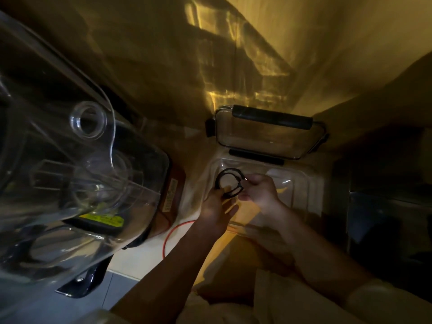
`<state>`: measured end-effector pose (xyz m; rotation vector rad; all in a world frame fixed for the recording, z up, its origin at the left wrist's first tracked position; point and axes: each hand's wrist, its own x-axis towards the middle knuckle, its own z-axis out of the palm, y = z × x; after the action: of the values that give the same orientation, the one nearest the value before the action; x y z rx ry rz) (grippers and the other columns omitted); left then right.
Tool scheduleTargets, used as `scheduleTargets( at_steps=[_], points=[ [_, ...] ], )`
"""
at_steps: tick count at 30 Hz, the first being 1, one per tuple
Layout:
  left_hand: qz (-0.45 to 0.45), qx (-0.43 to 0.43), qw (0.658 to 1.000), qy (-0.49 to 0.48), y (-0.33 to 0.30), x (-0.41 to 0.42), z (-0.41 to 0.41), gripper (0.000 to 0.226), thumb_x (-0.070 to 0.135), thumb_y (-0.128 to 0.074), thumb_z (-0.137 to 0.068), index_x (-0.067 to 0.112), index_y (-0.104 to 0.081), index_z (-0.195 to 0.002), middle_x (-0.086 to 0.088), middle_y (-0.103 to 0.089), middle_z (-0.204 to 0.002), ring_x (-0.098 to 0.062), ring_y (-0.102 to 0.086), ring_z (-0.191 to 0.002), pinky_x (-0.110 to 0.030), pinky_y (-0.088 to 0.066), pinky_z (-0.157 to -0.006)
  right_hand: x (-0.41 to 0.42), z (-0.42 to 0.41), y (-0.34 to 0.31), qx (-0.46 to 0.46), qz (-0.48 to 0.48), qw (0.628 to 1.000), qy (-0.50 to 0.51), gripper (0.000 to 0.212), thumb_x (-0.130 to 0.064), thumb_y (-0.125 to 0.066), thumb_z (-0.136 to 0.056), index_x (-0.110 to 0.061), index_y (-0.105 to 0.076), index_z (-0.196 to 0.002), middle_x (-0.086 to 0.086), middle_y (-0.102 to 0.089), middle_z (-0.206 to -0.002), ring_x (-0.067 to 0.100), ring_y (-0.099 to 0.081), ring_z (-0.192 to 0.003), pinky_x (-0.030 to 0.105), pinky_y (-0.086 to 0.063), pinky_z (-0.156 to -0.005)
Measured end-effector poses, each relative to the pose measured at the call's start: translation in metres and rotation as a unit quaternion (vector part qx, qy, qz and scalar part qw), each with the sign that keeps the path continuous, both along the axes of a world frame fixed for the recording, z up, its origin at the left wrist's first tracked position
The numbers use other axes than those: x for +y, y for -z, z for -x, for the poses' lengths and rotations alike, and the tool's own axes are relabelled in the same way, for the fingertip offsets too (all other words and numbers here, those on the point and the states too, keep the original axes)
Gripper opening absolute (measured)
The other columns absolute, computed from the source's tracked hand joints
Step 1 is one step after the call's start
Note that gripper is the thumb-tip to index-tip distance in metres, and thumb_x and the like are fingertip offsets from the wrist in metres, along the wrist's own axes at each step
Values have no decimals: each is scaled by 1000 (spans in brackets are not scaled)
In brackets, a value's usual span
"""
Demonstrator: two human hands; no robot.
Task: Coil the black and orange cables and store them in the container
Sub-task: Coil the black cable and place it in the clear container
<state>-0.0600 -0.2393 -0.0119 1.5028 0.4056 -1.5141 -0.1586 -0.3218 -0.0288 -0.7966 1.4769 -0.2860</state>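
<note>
I hold the black cable (230, 182), wound into a small loop, right over the open clear container (301, 183). My left hand (216, 208) pinches the loop's near-left side between thumb and fingers, and my right hand (259, 191) is closed around its right side. The container's lid (268, 134) with dark latches lies just beyond the container. The orange cable (174, 232) trails loose on the pale tabletop (140, 256) to the container's left, passing behind my left wrist. A large clear plastic cover (70, 148) sits farther left of the container.
</note>
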Motion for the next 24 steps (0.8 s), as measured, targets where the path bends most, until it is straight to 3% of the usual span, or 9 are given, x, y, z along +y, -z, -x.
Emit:
scheduleTargets(
  at_steps=[2, 5, 9, 13, 17, 21, 24],
  points=[
    [-5, 3, 1000, -7, -1, -2, 0, 21, 18, -50, -99, 11, -64, -113, -11, -66, -109, -22, -61, -94, -34, -53, -79, 0, -2, 3, 9, 2, 1000, 0, 22, -1, -57, -95, 0, -63, -116, 15, -68, -85, 24, -65, -60, 30, -58, -54],
    [-2, 5, 1000, -12, -4, -4, 1, 19, 16, -50, -99, 10, -66, -109, -8, -68, -102, -20, -62, -93, -33, -54, -81, 1, -3, 3, 8, 4, 1000, 9, 23, 3, -58, -94, 3, -60, -117, 23, -69, -97, 29, -64, -61, 36, -58, -58],
    [-11, -14, 1000, -25, -6, -7, 6, 18, 14, -48, -100, 13, -66, -96, -5, -67, -98, -21, -61, -95, -38, -49, -92, 3, 1, 0, -9, -5, 999, 42, 26, 13, -55, -91, 9, -55, -116, 18, -61, -99, 29, -64, -68, 31, -57, -56],
    [-11, -24, 999, -25, -10, -6, 9, 23, 18, -45, -102, 11, -62, -116, -7, -63, -116, -22, -57, -108, -40, -45, -99, 7, 6, -7, -4, -1, 1000, 15, 25, 12, -55, -91, 5, -60, -114, 12, -65, -95, 31, -65, -86, 39, -57, -79],
    [-15, -27, 999, -36, -18, -3, 6, 37, 19, -44, -103, 9, -52, -137, -11, -56, -133, -24, -54, -118, -37, -44, -96, 10, 12, -13, -6, 8, 1000, -3, 26, 11, -51, -92, 1, -62, -114, 15, -67, -102, 27, -63, -88, 27, -55, -71],
    [-18, -26, 998, -52, -26, -2, 7, 37, 17, -43, -103, 8, -50, -139, -14, -50, -141, -26, -51, -115, -38, -42, -102, 15, 22, -13, -2, 37, 999, -9, 24, 3, -49, -97, -3, -66, -112, 15, -68, -111, 33, -68, -97, 35, -57, -80],
    [-8, -33, 999, -42, -33, 4, 11, 36, 14, -45, -103, 5, -51, -137, -14, -49, -138, -29, -52, -122, -39, -42, -107, 21, 27, -16, -12, 58, 998, 2, 24, 2, -50, -96, -11, -69, -97, 14, -70, -103, 26, -68, -82, 32, -56, -70]
  ],
)
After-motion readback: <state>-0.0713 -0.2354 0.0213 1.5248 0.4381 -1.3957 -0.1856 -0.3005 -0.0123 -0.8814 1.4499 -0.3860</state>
